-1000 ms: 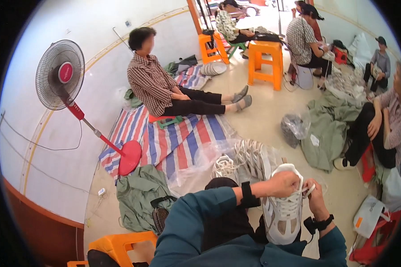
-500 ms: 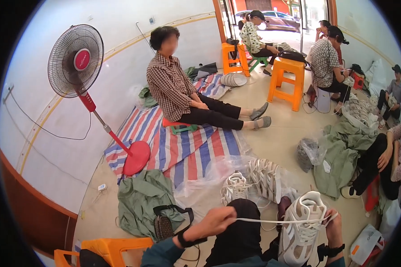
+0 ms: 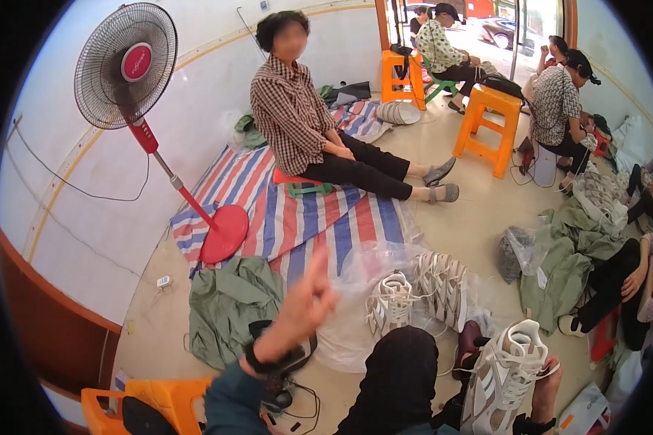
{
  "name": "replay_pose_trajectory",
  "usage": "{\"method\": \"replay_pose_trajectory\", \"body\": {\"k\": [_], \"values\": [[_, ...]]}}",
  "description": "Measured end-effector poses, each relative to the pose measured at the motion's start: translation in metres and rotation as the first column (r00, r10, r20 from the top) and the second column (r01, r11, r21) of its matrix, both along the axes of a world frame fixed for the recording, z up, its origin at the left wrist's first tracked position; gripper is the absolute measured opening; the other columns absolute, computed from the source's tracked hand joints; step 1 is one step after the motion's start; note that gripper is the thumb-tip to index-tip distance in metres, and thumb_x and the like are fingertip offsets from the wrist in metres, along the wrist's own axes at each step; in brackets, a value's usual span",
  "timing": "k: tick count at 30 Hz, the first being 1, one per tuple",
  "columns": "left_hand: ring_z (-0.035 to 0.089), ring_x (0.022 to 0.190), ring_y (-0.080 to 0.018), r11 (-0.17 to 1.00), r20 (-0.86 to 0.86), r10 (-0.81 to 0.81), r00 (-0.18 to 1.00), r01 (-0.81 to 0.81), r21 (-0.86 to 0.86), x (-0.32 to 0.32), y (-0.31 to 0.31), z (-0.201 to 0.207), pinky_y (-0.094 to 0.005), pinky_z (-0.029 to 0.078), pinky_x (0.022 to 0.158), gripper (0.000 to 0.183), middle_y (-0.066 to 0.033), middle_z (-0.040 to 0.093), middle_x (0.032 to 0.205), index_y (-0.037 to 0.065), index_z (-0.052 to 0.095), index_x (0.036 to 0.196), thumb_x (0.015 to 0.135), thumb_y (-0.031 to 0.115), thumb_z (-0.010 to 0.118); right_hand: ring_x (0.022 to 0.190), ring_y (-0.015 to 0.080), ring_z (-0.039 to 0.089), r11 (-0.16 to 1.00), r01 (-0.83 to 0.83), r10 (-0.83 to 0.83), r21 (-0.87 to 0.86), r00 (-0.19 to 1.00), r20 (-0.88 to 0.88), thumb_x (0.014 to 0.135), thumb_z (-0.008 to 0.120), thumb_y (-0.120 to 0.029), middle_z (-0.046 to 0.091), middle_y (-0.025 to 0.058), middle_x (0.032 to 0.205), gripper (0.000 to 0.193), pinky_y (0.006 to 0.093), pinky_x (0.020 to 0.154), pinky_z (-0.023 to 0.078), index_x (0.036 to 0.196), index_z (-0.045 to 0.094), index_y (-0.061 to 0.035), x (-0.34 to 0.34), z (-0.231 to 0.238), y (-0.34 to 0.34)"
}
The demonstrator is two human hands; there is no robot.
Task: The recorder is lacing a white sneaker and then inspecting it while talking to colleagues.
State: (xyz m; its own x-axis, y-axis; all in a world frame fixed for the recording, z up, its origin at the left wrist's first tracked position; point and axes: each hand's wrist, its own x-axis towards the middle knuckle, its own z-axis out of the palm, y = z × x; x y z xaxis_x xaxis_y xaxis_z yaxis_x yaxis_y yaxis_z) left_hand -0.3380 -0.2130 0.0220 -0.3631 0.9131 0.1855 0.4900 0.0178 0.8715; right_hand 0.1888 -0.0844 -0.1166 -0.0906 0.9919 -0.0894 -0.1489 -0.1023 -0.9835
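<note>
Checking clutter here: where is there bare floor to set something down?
Bare floor lies between the central orange stool, the seated person's grey shoes and the filled clear bag. It's crowded around the sneaker by the right hand, and the row of shoes on clear plastic.

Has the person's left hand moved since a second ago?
Yes: the left hand has moved leftward, away from the lower-right shoe, and now appears nearer the fan's red base.
</note>
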Motion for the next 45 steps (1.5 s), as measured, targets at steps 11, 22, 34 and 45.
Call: {"method": "replay_pose_trajectory", "body": {"k": [11,22,34,45], "values": [[0.053,0.051,-0.0201,0.928,-0.101,0.193,0.976,-0.148,0.341,-0.012,0.131,0.054,-0.0320,0.043,0.053,0.077,-0.0086,0.052,0.056,-0.009,0.018,0.140,0.076,0.005,0.058,0.071,0.0096,0.047,1.000,0.009,-0.007,0.010,0.991,-0.135,0.099,0.041,-0.037,0.044,-0.0019,0.074,0.032,0.0254,0.068,0.041,0.079,0.043,-0.0111,-0.004,0.005,-0.005],[0.057,0.053,-0.0259,0.942,-0.182,-0.057,0.982,0.113,0.315,0.051,0.141,0.065,-0.0370,0.045,0.055,0.077,-0.0122,0.054,0.058,-0.012,0.016,0.138,0.076,0.003,0.059,0.072,0.0104,0.048,0.999,-0.043,0.043,0.002,0.993,-0.112,0.098,0.042,-0.040,0.045,-0.0011,0.074,0.034,0.0260,0.068,0.041,0.080,0.044,-0.0106,-0.002,0.003,-0.003],[0.053,0.053,-0.0092,0.971,0.138,-0.146,0.980,0.115,0.211,0.046,0.114,0.066,-0.0236,0.046,0.053,0.076,-0.0036,0.052,0.062,-0.009,0.011,0.142,0.080,0.000,0.054,0.074,0.0105,0.046,0.998,-0.057,0.062,0.041,0.989,-0.133,0.097,0.042,-0.037,0.042,-0.0013,0.077,0.032,0.0253,0.070,0.040,0.081,0.042,-0.0103,0.002,-0.003,-0.006],[0.056,0.058,-0.0109,0.829,-0.075,-0.558,0.827,0.559,-0.013,0.060,0.149,0.068,-0.0266,0.048,0.053,0.073,-0.0070,0.060,0.070,-0.004,0.023,0.141,0.077,0.004,0.058,0.061,0.0075,0.036,0.999,-0.029,0.034,0.033,0.987,-0.156,0.095,0.048,-0.033,0.041,-0.0025,0.068,0.032,0.0242,0.058,0.029,0.074,0.045,-0.0095,-0.007,0.009,-0.007]]}}
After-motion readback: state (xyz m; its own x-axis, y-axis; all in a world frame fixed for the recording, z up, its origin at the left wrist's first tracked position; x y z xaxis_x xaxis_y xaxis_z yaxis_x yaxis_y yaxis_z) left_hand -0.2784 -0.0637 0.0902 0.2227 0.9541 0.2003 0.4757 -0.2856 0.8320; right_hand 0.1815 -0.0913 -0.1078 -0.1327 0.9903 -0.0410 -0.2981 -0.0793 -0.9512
